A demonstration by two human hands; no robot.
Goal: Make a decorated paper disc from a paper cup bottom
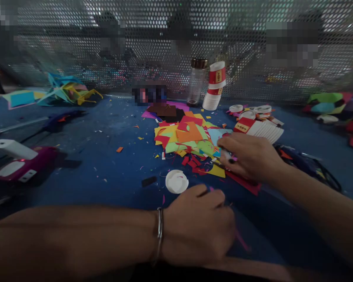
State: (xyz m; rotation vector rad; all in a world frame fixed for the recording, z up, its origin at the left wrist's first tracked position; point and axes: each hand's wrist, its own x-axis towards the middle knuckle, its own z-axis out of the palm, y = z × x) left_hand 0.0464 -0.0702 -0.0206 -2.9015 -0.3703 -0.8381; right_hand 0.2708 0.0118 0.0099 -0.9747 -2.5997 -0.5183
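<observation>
My left hand is closed in a fist low in front of me, with a bracelet at the wrist. Purple paper shows past its knuckles and seems to be held; most of it is hidden. My right hand is closed at the right side of a pile of coloured paper pieces. Its fingers curl around what look like scissors, mostly covered by the hand. Red paper lies under that hand. Just beyond my left hand is a white paper cup with scraps inside.
A glass bottle and stacked paper cups stand by the perforated metal screen. More cups lie at right. A purple-and-white glue gun or similar device sits at left, near folded paper shapes. Scraps litter the blue table.
</observation>
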